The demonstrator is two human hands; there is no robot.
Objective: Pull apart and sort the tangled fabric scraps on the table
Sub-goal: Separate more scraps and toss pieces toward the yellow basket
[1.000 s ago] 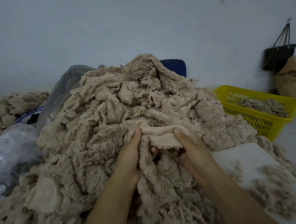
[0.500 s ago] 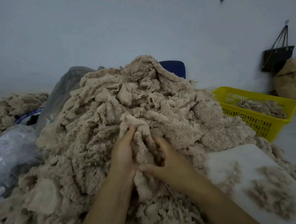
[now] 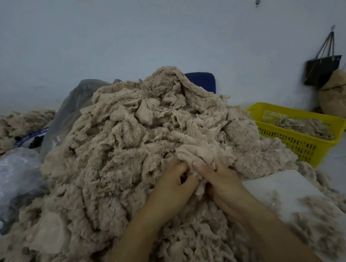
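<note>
Your left hand (image 3: pixel 173 185) and right hand (image 3: pixel 222 178) drew together, pinching one scrap (image 3: pixel 198 152); tugging hard could have spilled the pile (image 3: pixel 128 154).

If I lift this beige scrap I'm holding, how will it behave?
The scrap probably flops; it bunches in soft folds between the left hand and right hand. Its fuzzy edges merge into the pile, so neighbours likely drag along.

Pale bluish wall (image 3: pixel 161 39), black bag (image 3: pixel 322 70) hanging at right
</note>
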